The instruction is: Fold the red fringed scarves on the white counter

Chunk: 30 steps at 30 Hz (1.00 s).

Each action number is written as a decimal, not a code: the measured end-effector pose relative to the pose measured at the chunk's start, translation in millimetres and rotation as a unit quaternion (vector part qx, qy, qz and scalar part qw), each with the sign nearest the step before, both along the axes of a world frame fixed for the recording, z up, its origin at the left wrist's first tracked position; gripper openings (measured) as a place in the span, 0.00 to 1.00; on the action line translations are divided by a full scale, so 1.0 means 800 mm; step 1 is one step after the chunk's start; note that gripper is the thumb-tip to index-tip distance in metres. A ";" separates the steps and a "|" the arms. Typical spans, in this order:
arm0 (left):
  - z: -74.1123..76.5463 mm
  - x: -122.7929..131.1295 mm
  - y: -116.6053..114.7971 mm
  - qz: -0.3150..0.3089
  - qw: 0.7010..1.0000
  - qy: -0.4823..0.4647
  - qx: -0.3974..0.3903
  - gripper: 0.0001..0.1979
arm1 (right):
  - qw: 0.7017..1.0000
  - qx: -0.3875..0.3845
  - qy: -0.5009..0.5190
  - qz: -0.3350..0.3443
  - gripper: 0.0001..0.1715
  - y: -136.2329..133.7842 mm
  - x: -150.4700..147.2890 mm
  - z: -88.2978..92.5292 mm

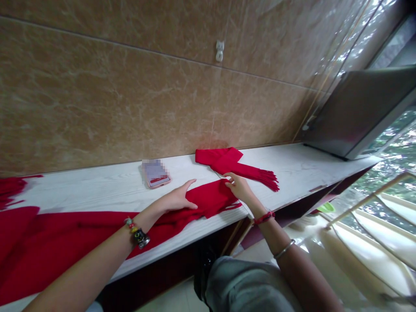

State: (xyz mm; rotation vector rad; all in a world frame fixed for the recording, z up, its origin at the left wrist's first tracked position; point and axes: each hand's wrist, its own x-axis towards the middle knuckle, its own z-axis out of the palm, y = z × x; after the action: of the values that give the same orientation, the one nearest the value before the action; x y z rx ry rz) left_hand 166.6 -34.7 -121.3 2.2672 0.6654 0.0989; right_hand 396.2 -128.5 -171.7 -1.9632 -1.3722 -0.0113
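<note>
A long red cloth [81,229] lies along the white counter, wide at the left and narrower toward the middle. My left hand [180,198] rests on its narrow part, thumb and fingers spread apart. At the right end of that part, my right hand [236,186] has its thumb and fingers closed on the cloth's edge. Just behind, near the wall, a folded red scarf [224,159] with a fringed end lies on the counter, touched by neither hand.
A phone [156,174] lies behind my left hand on the counter [110,186]. A tiled wall runs along the back. A large grey appliance [360,108] stands at the right end, and a rack [373,234] is at the lower right. Red fringe [13,188] shows far left.
</note>
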 end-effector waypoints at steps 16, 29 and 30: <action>-0.022 -0.020 -0.089 -0.017 0.899 0.070 0.432 0.14 | 0.942 -0.101 -0.136 0.291 0.14 -0.060 -0.034 0.051; -0.035 -0.055 -0.089 -0.010 0.940 0.163 0.299 0.39 | 0.901 -0.059 -0.363 0.229 0.20 -0.011 -0.060 -0.014; -0.034 -0.063 -0.088 -0.004 0.937 0.168 0.307 0.38 | 0.897 -0.058 -0.376 0.226 0.21 -0.011 -0.059 -0.017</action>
State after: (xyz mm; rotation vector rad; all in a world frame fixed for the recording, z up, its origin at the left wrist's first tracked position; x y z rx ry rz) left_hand 116.2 -105.4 -148.6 2.9288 0.8949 -0.1062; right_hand 349.2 -137.7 -185.2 -1.7412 -2.3538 -0.5291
